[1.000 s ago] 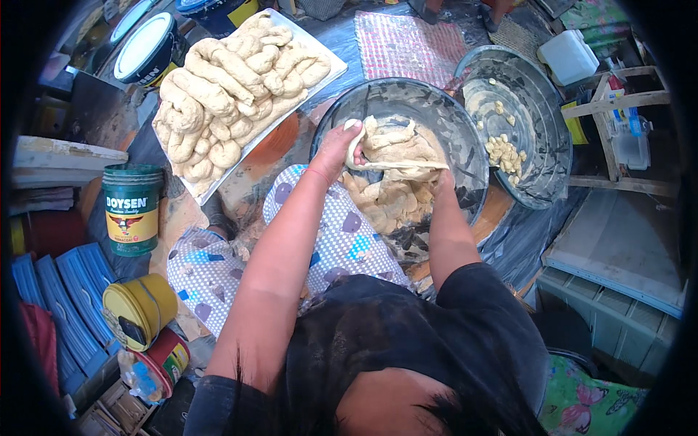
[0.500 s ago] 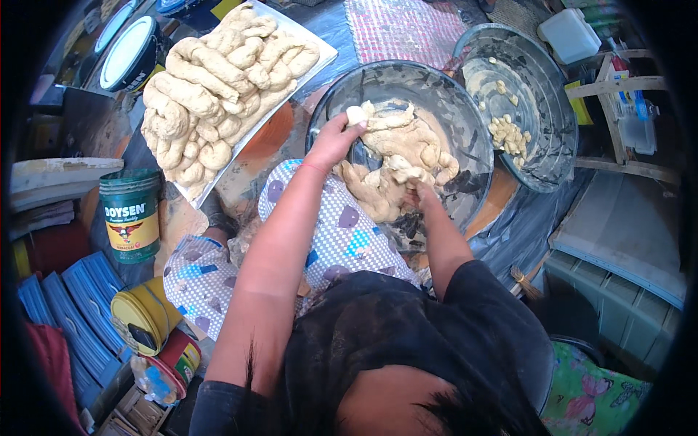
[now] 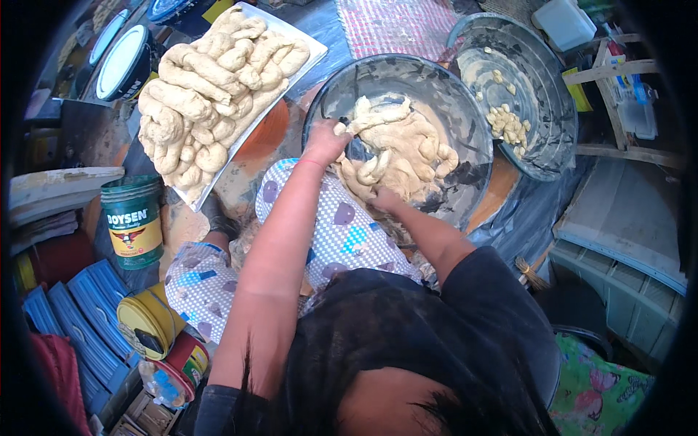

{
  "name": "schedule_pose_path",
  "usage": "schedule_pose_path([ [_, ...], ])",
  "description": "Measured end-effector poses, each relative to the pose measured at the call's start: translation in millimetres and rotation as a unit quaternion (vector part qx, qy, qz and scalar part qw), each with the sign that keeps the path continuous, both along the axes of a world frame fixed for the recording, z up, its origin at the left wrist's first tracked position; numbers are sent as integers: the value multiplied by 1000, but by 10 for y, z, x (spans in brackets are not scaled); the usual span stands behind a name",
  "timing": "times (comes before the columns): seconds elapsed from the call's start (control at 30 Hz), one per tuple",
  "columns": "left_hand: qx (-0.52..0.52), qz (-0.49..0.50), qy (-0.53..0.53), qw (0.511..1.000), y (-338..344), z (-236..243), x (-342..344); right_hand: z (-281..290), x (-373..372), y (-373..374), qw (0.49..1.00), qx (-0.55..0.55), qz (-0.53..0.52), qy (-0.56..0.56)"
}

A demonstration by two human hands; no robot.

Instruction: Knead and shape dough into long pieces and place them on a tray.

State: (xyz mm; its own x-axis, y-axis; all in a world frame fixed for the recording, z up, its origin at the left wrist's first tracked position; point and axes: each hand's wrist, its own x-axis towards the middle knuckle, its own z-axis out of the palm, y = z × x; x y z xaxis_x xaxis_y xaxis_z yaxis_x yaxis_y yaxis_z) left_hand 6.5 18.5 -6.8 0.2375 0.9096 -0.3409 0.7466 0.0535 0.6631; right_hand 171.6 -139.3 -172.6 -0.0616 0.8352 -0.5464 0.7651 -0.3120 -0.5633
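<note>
My left hand (image 3: pixel 326 142) is at the left inside of the large dark round basin (image 3: pixel 465 178), closed on a small pale piece of dough (image 3: pixel 339 128). My right hand (image 3: pixel 385 200) is lower in the basin, its fingers curled into the lumpy, floury dough (image 3: pixel 407 152), partly hidden. Up and left, a white tray (image 3: pixel 317 52) is piled with long folded dough ropes (image 3: pixel 200 94). At the right a second basin (image 3: pixel 550 80) holds several small pale pieces (image 3: pixel 509 127).
Lidded buckets (image 3: pixel 120 62) stand at the upper left, a green bucket (image 3: pixel 131 218), yellow bucket (image 3: pixel 149 327) and blue stacked items (image 3: pixel 83 316) along the left. A checked cloth (image 3: pixel 392 29) lies behind the basins. A wooden frame (image 3: pixel 611 73) and white container (image 3: pixel 563 22) are at the right.
The dough strip earlier stretched between both hands now rests on the pile. My right hand has moved down and left; my left hand has shifted slightly left and lower.
</note>
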Motion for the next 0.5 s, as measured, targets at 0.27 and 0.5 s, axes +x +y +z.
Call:
schedule_pose_path([
  [0.27, -140, -168, -113, 969, -95, 166, -6, 1024, 409, 337, 760, -110, -309, 561],
  [0.5, -123, -367, -160, 908, -146, 130, 72, 2106, 424, 627, 752, -76, -143, 639],
])
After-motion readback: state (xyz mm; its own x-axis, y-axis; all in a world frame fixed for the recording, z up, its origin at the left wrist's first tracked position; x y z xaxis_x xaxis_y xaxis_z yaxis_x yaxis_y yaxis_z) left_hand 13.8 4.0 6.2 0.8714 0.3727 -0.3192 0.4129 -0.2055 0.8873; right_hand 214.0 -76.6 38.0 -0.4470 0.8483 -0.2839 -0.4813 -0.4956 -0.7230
